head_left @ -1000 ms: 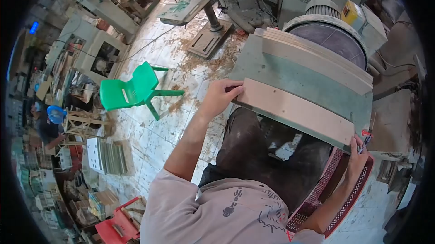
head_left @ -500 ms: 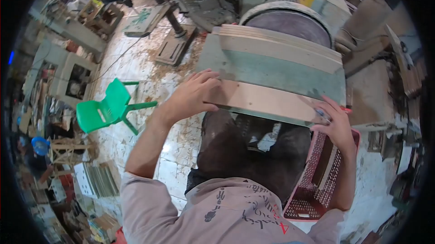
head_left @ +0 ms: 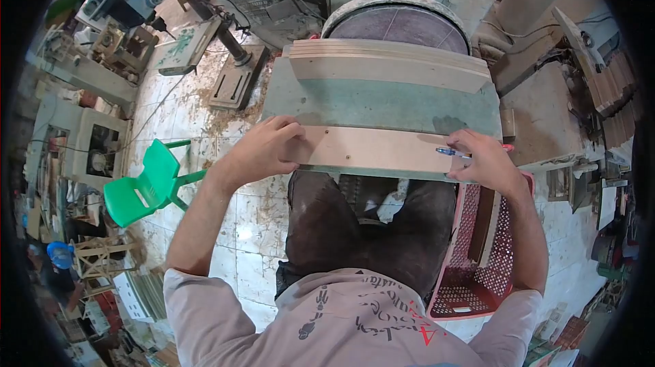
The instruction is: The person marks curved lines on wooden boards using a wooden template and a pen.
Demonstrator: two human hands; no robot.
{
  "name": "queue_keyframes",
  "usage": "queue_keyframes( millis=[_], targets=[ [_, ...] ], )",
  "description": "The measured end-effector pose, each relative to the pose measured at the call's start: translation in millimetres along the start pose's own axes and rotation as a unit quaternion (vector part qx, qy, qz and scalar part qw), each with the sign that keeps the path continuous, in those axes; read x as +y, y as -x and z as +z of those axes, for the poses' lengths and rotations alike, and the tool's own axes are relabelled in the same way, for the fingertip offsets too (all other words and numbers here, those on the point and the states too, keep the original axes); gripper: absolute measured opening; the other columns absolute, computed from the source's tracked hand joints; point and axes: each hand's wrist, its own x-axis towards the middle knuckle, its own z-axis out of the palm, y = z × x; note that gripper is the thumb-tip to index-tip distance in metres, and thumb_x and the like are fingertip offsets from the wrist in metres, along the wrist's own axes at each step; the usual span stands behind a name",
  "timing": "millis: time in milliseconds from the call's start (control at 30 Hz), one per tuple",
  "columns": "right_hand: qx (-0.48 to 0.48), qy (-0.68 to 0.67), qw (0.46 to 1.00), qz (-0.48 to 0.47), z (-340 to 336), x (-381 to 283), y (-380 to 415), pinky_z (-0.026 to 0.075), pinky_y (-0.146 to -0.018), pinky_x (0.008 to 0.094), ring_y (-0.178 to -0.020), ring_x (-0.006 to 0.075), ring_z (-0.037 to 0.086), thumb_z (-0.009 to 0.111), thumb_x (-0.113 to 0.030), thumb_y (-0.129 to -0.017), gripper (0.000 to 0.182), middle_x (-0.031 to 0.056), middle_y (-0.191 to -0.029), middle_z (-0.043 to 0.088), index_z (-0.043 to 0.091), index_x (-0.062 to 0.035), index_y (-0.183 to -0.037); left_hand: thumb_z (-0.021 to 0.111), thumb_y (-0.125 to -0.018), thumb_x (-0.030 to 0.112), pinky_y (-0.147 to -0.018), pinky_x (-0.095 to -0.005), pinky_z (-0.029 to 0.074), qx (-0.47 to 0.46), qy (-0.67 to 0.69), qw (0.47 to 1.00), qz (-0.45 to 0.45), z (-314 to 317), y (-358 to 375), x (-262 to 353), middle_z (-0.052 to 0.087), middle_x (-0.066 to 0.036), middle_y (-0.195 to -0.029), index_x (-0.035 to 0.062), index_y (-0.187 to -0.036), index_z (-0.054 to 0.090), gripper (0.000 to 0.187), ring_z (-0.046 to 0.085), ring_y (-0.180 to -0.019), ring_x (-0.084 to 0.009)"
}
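Observation:
A pale wooden board (head_left: 372, 147) with small dark holes lies along the near edge of a green work table (head_left: 382, 102). My left hand (head_left: 269, 145) is closed around the board's left end, thumb on the near edge and fingers over the far one. At the right end, my right hand (head_left: 483, 159) grips the board the same way and also holds a blue pen (head_left: 453, 153), whose tip points left over the wood. Behind, a stack of similar boards (head_left: 389, 67) lies along the table's far side.
Beyond the stack stands a large disc sander (head_left: 399, 29). A red perforated crate (head_left: 464, 299) holding boards sits by my right leg. On the left are a green plastic chair (head_left: 147, 186) and a drill press (head_left: 235, 84). At far left is a person with blue headgear (head_left: 60, 254).
My view has shifted, so the table and chair appear further left. My right hand has turned a little, and the pen shows more plainly. Both hands stay at the board's ends.

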Motion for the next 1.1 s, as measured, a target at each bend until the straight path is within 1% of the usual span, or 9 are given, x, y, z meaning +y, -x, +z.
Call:
queue_keyframes(
  millis=[33, 267, 333, 667, 733, 867, 967, 1067, 1100],
  targets=[
    [-0.003, -0.008, 1.0, -0.001, -0.4, 0.7, -0.6, 0.051, -0.083, 0.0376, -0.095, 0.0309, 0.064, 0.083, -0.012, -0.06, 0.054, 0.013, -0.101, 0.063, 0.057, -0.0027, -0.106, 0.075, -0.069, 0.015, -0.095, -0.041, 0.044, 0.01, -0.003, 1.0, 0.013, -0.1, -0.5, -0.7, 0.055, -0.013, -0.116, 0.0074, -0.109, 0.056, 0.045, 0.053, -0.11, -0.0337],
    [-0.01, -0.002, 1.0, -0.004, -1.5, 3.5, -2.1, 0.051, -0.083, 0.0374, -0.097, 0.0308, 0.064, 0.084, -0.013, -0.059, 0.053, 0.0134, -0.102, 0.063, 0.057, -0.0024, -0.105, 0.075, -0.068, 0.015, -0.095, -0.0406, 0.044, 0.006, -0.01, 1.0, 0.01, -1.7, -2.2, -0.2, 0.055, -0.013, -0.115, 0.0072, -0.108, 0.056, 0.045, 0.053, -0.11, -0.033],
    [-0.01, -0.009, 1.0, -0.007, -1.0, 5.2, -2.9, 0.05, -0.083, 0.038, -0.097, 0.0313, 0.064, 0.084, -0.014, -0.059, 0.054, 0.0135, -0.103, 0.063, 0.057, -0.002, -0.104, 0.076, -0.069, 0.015, -0.099, -0.0387, 0.043, -0.031, -0.001, 0.999, -0.013, -4.8, -3.4, 0.7, 0.053, -0.013, -0.12, 0.0051, -0.109, 0.055, 0.047, 0.051, -0.115, -0.0314],
    [-0.003, 0.013, 1.0, -0.01, -0.7, 1.1, -2.2, 0.05, -0.085, 0.0388, -0.097, 0.0324, 0.063, 0.085, -0.017, -0.059, 0.055, 0.0143, -0.104, 0.064, 0.058, -0.0015, -0.105, 0.076, -0.068, 0.015, -0.098, -0.0389, 0.044, 0.002, -0.006, 1.0, 0.004, 2.9, -0.3, -7.0, 0.053, -0.013, -0.118, 0.0059, -0.111, 0.055, 0.049, 0.051, -0.114, -0.0318],
    [-0.007, 0.008, 1.0, 0.002, -1.3, -0.2, -2.2, 0.049, -0.085, 0.0391, -0.097, 0.0326, 0.063, 0.084, -0.016, -0.059, 0.055, 0.0147, -0.104, 0.064, 0.059, -0.0013, -0.105, 0.076, -0.067, 0.017, -0.098, -0.0397, 0.042, 0.003, -0.013, 1.0, 0.011, 4.0, -0.4, -7.6, 0.054, -0.013, -0.117, 0.006, -0.113, 0.055, 0.051, 0.05, -0.113, -0.0333],
    [-0.004, -0.003, 1.0, 0.005, -4.3, -7.5, -1.8, 0.049, -0.085, 0.0394, -0.098, 0.0327, 0.063, 0.084, -0.015, -0.059, 0.055, 0.0153, -0.103, 0.064, 0.059, -0.0012, -0.105, 0.076, -0.068, 0.017, -0.098, -0.0397, 0.042, 0.002, -0.017, 1.0, -0.002, 2.3, -0.3, -4.8, 0.054, -0.014, -0.117, 0.0053, -0.113, 0.054, 0.052, 0.05, -0.113, -0.033],
    [-0.003, -0.005, 1.0, 0.015, -4.1, -12.8, -0.8, 0.049, -0.084, 0.0411, -0.097, 0.035, 0.062, 0.082, -0.014, -0.06, 0.053, 0.0177, -0.101, 0.064, 0.059, -0.0004, -0.105, 0.076, -0.069, 0.018, -0.098, -0.0389, 0.042, -0.009, -0.007, 1.0, -0.019, 2.9, 0.4, -4.8, 0.053, -0.014, -0.117, 0.0057, -0.114, 0.052, 0.053, 0.05, -0.114, -0.0323],
    [0.013, -0.004, 1.0, 0.009, 0.5, -11.7, 2.3, 0.049, -0.085, 0.0409, -0.098, 0.0349, 0.063, 0.081, -0.011, -0.061, 0.051, 0.0186, -0.103, 0.064, 0.059, 0.0004, -0.105, 0.076, -0.069, 0.017, -0.097, -0.0396, 0.043, 0.008, 0.014, 1.0, -0.01, 6.4, 1.9, -10.0, 0.054, -0.014, -0.115, 0.0048, -0.113, 0.052, 0.052, 0.05, -0.113, -0.0333],
    [0.019, -0.005, 1.0, 0.02, 2.4, -12.1, 4.2, 0.048, -0.086, 0.0401, -0.099, 0.0343, 0.062, 0.081, -0.012, -0.06, 0.052, 0.0172, -0.103, 0.064, 0.06, -0.0001, -0.107, 0.076, -0.069, 0.018, -0.097, -0.0391, 0.042, 0.011, 0.02, 1.0, 0.0, 6.8, 2.3, -10.6, 0.054, -0.015, -0.114, 0.005, -0.114, 0.051, 0.053, 0.05, -0.112, -0.0328]
  ],
)
